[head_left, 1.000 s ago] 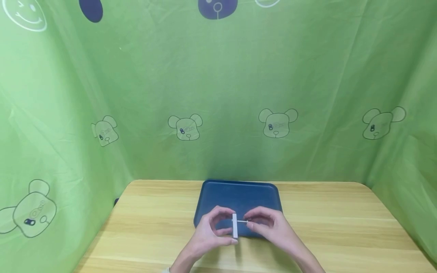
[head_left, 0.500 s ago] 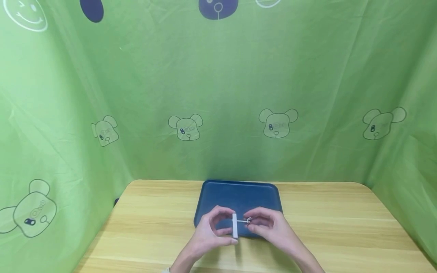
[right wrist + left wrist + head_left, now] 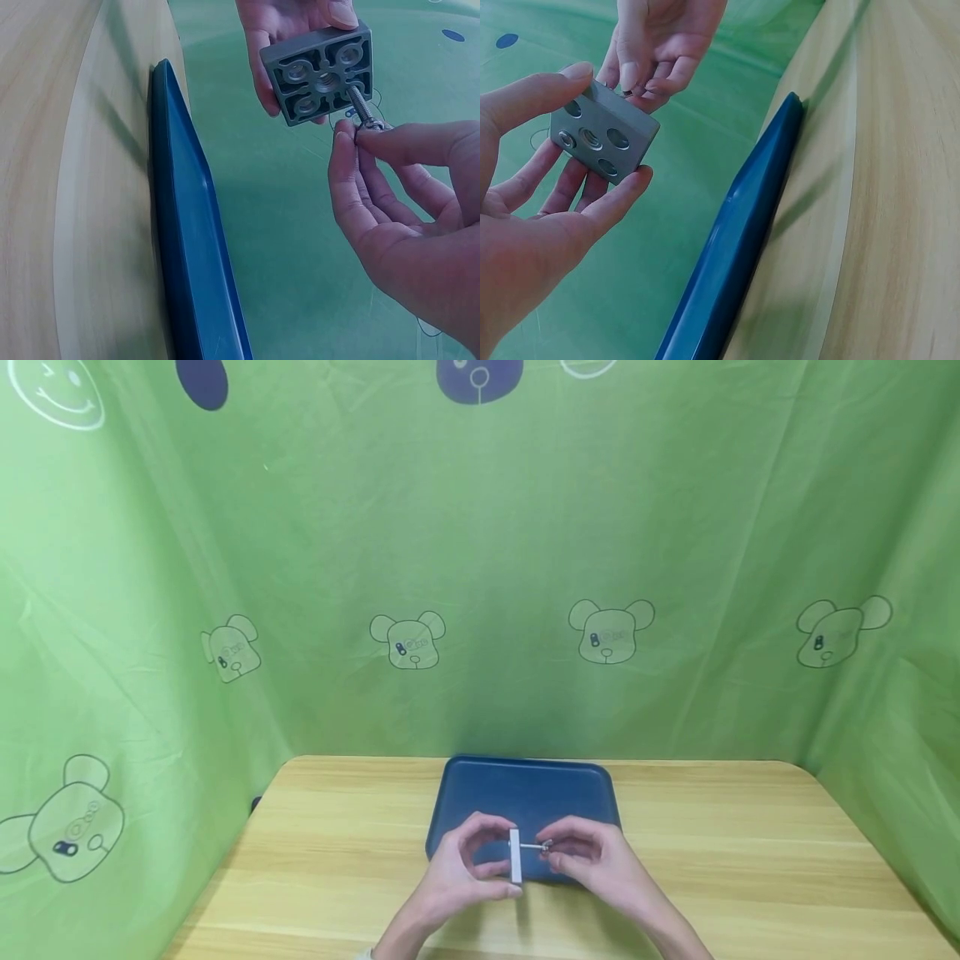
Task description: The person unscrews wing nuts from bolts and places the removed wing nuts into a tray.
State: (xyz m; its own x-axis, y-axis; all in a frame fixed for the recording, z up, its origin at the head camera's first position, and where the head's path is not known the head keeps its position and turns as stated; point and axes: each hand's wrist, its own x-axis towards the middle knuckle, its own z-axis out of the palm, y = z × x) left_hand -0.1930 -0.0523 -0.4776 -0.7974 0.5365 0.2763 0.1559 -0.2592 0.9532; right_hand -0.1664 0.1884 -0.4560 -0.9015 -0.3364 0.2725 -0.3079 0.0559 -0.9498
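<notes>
My left hand point(image 3: 457, 868) holds a square grey metal block point(image 3: 604, 133) by its edges, thumb and fingers on opposite sides. The left wrist view shows its flat face with several round holes; a bolt end fills one corner hole. On the ribbed face, in the right wrist view, a threaded bolt point(image 3: 360, 103) sticks out from a corner. At the bolt's outer end sits a small metal wing nut point(image 3: 373, 126), partly hidden by fingers. Thumb and index finger of my right hand point(image 3: 592, 856) pinch it. Both hands are held above the near side of the blue tray.
A blue tray point(image 3: 525, 789) lies on the wooden table point(image 3: 337, 852) behind the hands. Green printed cloth point(image 3: 510, 543) hangs around the table's back and sides.
The right fingers have shifted slightly around the wing nut, which was mostly covered a second ago and now shows more. The left hand and block have stayed in place.
</notes>
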